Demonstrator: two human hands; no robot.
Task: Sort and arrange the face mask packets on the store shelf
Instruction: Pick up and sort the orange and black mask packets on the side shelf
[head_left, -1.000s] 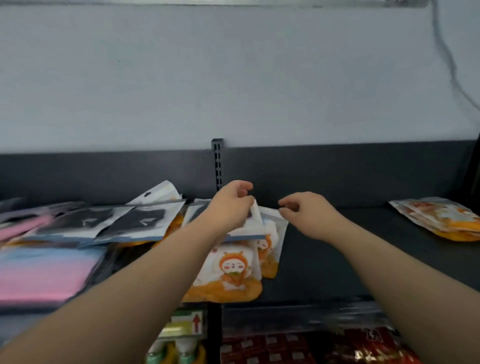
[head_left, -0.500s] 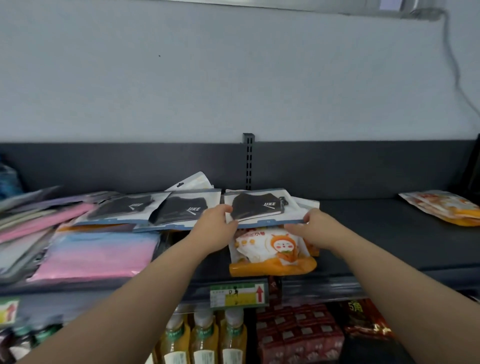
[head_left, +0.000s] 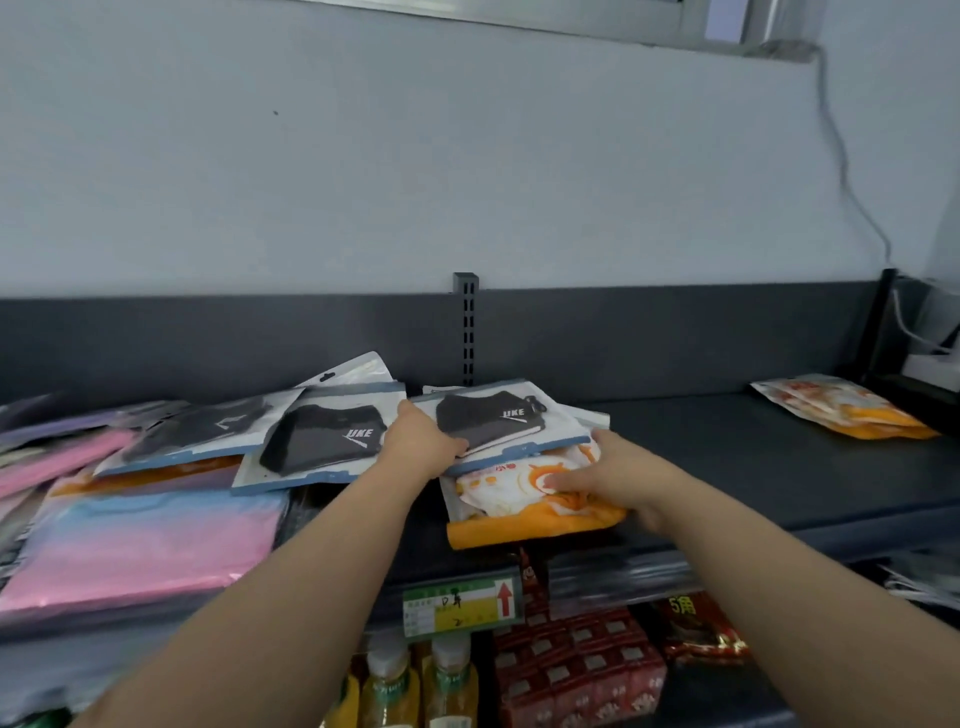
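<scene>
A clear packet with a black mask (head_left: 493, 423) lies on top of an orange and white cartoon mask packet (head_left: 524, 496) near the middle of the dark shelf (head_left: 727, 467). My left hand (head_left: 423, 447) grips the black mask packet at its left edge, thumb on top. My right hand (head_left: 608, 467) holds the stack from the right, fingers spread over the orange packet and under the black one. Two more black mask packets (head_left: 317, 441) overlap to the left, beside pink and blue packets (head_left: 135, 540).
Another orange and white packet pile (head_left: 841, 408) lies at the shelf's far right. A slotted upright (head_left: 466, 332) stands in the back panel. Below the shelf edge hang a price tag (head_left: 462, 603), yellow bottles (head_left: 415, 680) and red snack packs (head_left: 576, 670).
The view has settled lower. My left hand moved right onto the black mask packet's left edge, and my right hand came down over the orange packet beneath it.
</scene>
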